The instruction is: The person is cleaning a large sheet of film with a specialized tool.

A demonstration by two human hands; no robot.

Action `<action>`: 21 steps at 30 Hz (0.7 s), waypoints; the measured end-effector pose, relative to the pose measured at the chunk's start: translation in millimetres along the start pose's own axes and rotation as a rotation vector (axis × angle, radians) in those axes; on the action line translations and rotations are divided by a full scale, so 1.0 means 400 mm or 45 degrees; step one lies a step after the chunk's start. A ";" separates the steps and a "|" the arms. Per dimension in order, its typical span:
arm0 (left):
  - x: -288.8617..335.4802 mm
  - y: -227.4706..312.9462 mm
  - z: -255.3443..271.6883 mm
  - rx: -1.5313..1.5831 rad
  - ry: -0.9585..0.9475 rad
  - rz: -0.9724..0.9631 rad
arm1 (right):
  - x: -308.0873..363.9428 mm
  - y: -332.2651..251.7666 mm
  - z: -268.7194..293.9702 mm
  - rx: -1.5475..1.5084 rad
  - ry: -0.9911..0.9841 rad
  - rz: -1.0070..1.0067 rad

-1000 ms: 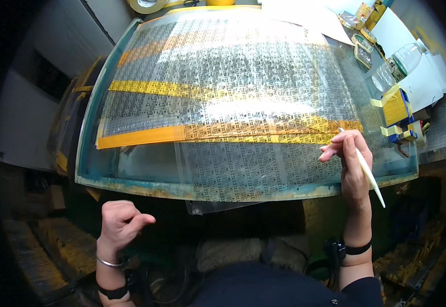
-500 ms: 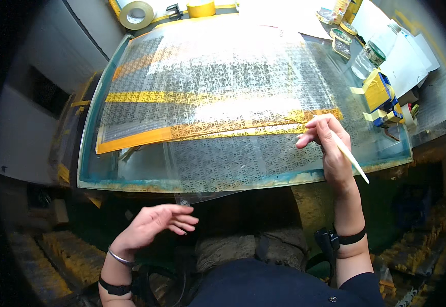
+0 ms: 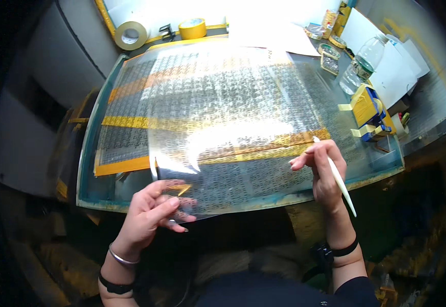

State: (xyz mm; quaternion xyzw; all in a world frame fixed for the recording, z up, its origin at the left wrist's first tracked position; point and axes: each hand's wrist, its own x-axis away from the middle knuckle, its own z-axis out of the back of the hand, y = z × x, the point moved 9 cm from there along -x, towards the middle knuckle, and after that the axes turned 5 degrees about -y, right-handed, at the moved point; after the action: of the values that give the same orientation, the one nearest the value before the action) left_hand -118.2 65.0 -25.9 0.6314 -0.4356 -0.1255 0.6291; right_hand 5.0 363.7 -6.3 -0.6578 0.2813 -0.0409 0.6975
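Closest to me, my left hand [image 3: 154, 212] pinches the near left corner of a big clear plastic sheet printed with tiny dark marks [image 3: 233, 143]. Thumb and fingers are closed on that corner, and it is lifted a little off the bench. The sheet bends up and shines white in the middle.

My right hand [image 3: 322, 171] is at the right side of the same sheet. It is closed around a thin white stick with a pointed end [image 3: 338, 176]. The fingertips reach onto the sheet near a yellow tape strip [image 3: 264, 151]. I wear a dark band on that wrist and a silver bangle on the left one.

The sheet lies over a wide glass-topped bench with a teal rim [image 3: 87, 153], with more printed sheets and yellow strips under it.

Further off on the right stand a yellow and blue tape holder [image 3: 368, 110] and a clear plastic bottle [image 3: 358, 66]. At the far edge sit a tan tape roll [image 3: 130, 36] and a yellow tape roll [image 3: 192, 28].
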 end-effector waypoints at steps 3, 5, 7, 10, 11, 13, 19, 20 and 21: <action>0.002 0.034 0.047 -0.155 0.181 -0.175 | 0.000 -0.040 0.083 0.138 0.197 0.146; 0.009 0.066 0.094 -0.169 0.314 -0.364 | -0.013 -0.037 0.165 0.111 0.369 0.129; 0.013 0.078 0.149 -0.118 0.430 -0.469 | -0.027 -0.035 0.225 0.176 0.469 0.157; 0.003 0.054 0.208 0.026 0.461 -0.537 | -0.044 -0.032 0.266 0.343 0.496 0.193; 0.001 0.044 0.217 0.073 0.504 -0.544 | -0.052 -0.027 0.268 0.369 0.499 0.188; 0.006 0.036 0.223 0.062 0.515 -0.565 | -0.060 -0.005 0.284 0.372 0.484 0.114; 0.001 0.028 0.235 0.113 0.487 -0.600 | -0.065 0.034 0.284 0.397 0.493 -0.101; -0.001 0.027 0.235 0.134 0.471 -0.604 | -0.065 0.035 0.285 0.410 0.496 -0.107; 0.000 0.029 0.237 0.149 0.459 -0.612 | -0.065 0.039 0.287 0.415 0.499 -0.111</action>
State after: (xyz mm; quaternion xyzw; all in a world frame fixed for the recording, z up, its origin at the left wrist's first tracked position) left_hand -189.8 2.2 -32.1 0.7636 -0.1614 -0.1313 0.6112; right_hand 29.5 479.7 -14.7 -0.5279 0.3721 -0.2425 0.7239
